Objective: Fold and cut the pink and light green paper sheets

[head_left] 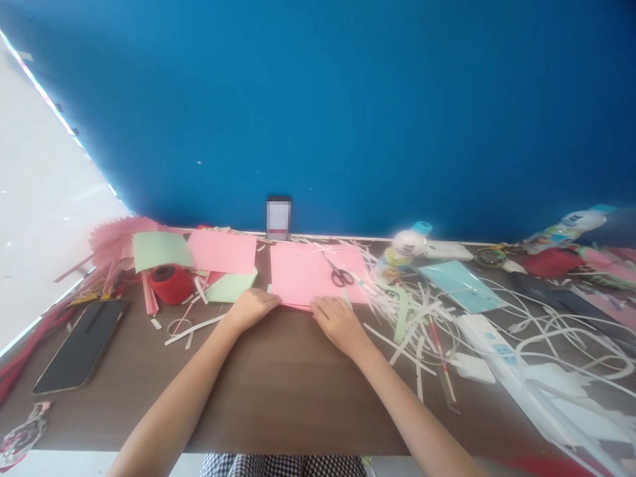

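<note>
A pink sheet of paper [301,271] lies on the desk in front of me, its near edge showing a narrow fold or layered strip. My left hand [252,309] is closed on the near left corner of that sheet. At the near right part of the same edge, my right hand [338,323] has its bent fingers closed over the paper, the thumb mostly hidden. Dark-handled scissors [341,275] rest on pink paper just beyond my right hand. Green paper [231,287] and another pink sheet [223,250] lie left of the held sheet.
A red thread spool [171,283] and a black phone [82,346] are on the left. Rightward lie white paper strips [417,318], a white bottle [405,248], a power strip [497,354] and tangled cables. Another phone [279,217] leans against the blue wall [318,112].
</note>
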### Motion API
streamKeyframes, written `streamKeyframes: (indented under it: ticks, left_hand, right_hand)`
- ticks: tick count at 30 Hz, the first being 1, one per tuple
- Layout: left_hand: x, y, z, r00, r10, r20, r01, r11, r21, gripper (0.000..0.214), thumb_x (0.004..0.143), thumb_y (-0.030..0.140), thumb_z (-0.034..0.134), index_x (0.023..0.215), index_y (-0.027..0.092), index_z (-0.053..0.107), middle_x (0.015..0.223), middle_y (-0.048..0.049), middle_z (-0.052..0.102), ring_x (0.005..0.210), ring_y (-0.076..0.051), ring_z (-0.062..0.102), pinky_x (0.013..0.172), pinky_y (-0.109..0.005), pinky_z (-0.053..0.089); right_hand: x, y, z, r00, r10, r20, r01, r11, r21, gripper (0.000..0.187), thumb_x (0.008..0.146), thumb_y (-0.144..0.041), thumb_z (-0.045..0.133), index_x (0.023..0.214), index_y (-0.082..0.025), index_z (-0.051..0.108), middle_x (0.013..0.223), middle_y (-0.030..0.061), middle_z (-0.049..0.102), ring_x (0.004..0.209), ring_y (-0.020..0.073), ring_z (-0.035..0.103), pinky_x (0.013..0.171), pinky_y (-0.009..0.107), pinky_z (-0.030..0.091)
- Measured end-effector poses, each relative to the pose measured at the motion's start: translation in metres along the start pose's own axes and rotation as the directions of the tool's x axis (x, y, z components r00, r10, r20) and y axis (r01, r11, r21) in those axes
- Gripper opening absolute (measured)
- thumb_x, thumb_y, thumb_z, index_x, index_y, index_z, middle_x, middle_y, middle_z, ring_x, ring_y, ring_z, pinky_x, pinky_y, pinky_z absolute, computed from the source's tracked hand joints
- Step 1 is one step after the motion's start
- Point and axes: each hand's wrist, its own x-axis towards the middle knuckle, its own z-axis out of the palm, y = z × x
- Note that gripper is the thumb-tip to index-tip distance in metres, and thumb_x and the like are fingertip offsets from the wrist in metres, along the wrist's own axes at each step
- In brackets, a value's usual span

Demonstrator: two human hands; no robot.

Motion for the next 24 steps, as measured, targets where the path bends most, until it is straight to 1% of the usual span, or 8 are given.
streamKeyframes:
  ticks: [2,4,7,10,12,14,19,24]
  left_hand:
    - [0.001,0.003,-0.001,1.0,0.006,-0.012,-0.006,1.0,0.005,0.026,0.086,0.017,0.034,0.085,0.018,0.06,0.072,-0.0053,0.062,0.068,-0.013,0.057,0.064,-0.024,0.042]
    - [0.004,0.007,-0.002,0.999,0.01,-0.033,-0.009,0.999,0.041,0.025,0.086,0.017,0.035,0.085,0.018,0.06,0.077,-0.0055,0.062,0.073,-0.013,0.057,0.067,-0.026,0.041]
    - [0.011,0.016,-0.001,0.999,0.028,-0.034,-0.023,0.991,0.134,0.021,0.086,0.02,0.037,0.087,0.019,0.058,0.085,-0.0054,0.061,0.081,-0.015,0.054,0.072,-0.029,0.038]
    - [0.016,0.022,0.002,0.996,0.081,0.041,-0.087,0.979,0.185,0.021,0.087,0.019,0.038,0.083,0.018,0.058,0.082,-0.0046,0.059,0.078,-0.015,0.051,0.071,-0.03,0.036]
    - [0.018,0.025,0.004,0.99,0.101,0.096,-0.118,0.975,0.189,0.022,0.087,0.016,0.036,0.08,0.017,0.058,0.079,-0.0043,0.057,0.074,-0.015,0.05,0.067,-0.028,0.036]
    - [0.018,0.025,0.005,0.987,0.094,0.131,-0.117,0.977,0.179,0.024,0.088,0.015,0.035,0.079,0.016,0.057,0.076,-0.0042,0.055,0.071,-0.014,0.049,0.063,-0.027,0.036]
    - [0.016,0.024,0.002,0.986,0.012,0.167,-0.032,0.993,0.115,0.031,0.09,0.023,0.032,0.076,0.016,0.059,0.072,-0.0043,0.052,0.068,-0.013,0.049,0.059,-0.025,0.036]
    - [0.015,0.019,-0.002,0.975,-0.128,0.183,0.132,0.991,-0.013,0.031,0.087,0.034,0.039,0.077,0.018,0.063,0.074,-0.0037,0.057,0.07,-0.014,0.052,0.062,-0.024,0.037]
  right_hand:
    - [0.006,-0.003,0.003,0.999,-0.047,-0.012,0.046,0.999,-0.008,0.027,0.083,-0.004,0.039,0.101,-0.013,0.057,0.092,0.0105,0.063,0.083,0.0201,0.055,0.074,0.035,0.041]
    - [0.007,-0.004,0.005,0.996,-0.079,-0.03,0.079,0.997,-0.026,0.025,0.083,-0.002,0.038,0.092,-0.012,0.059,0.08,0.0085,0.062,0.072,0.0178,0.054,0.065,0.031,0.04]
    - [0.006,-0.002,0.007,0.993,-0.106,-0.043,0.104,0.993,-0.054,0.022,0.083,-0.002,0.038,0.083,-0.011,0.059,0.07,0.0061,0.058,0.065,0.0163,0.051,0.061,0.03,0.038]
    - [0.006,-0.002,0.006,0.995,-0.102,-0.015,0.101,0.994,-0.043,0.022,0.083,-0.003,0.038,0.081,-0.012,0.057,0.067,0.0048,0.055,0.063,0.0158,0.049,0.06,0.029,0.036]
    - [0.007,-0.003,0.006,0.997,-0.079,0.007,0.079,0.997,-0.02,0.021,0.083,-0.003,0.037,0.085,-0.013,0.057,0.07,0.0051,0.055,0.066,0.0163,0.049,0.061,0.029,0.036]
    - [0.01,-0.004,0.007,0.997,-0.065,0.036,0.065,0.998,0.01,0.022,0.083,-0.003,0.037,0.089,-0.013,0.056,0.073,0.0053,0.055,0.069,0.0166,0.049,0.062,0.029,0.036]
    - [0.015,-0.003,0.012,0.989,-0.085,0.118,0.074,0.993,0.092,0.021,0.083,-0.003,0.037,0.082,-0.014,0.055,0.072,0.0047,0.052,0.067,0.0163,0.047,0.061,0.028,0.035]
    - [0.012,0.006,0.013,0.989,-0.036,0.141,0.013,0.987,0.157,0.023,0.089,-0.018,0.037,0.071,-0.015,0.052,0.07,0.0041,0.05,0.065,0.0157,0.045,0.06,0.027,0.034]
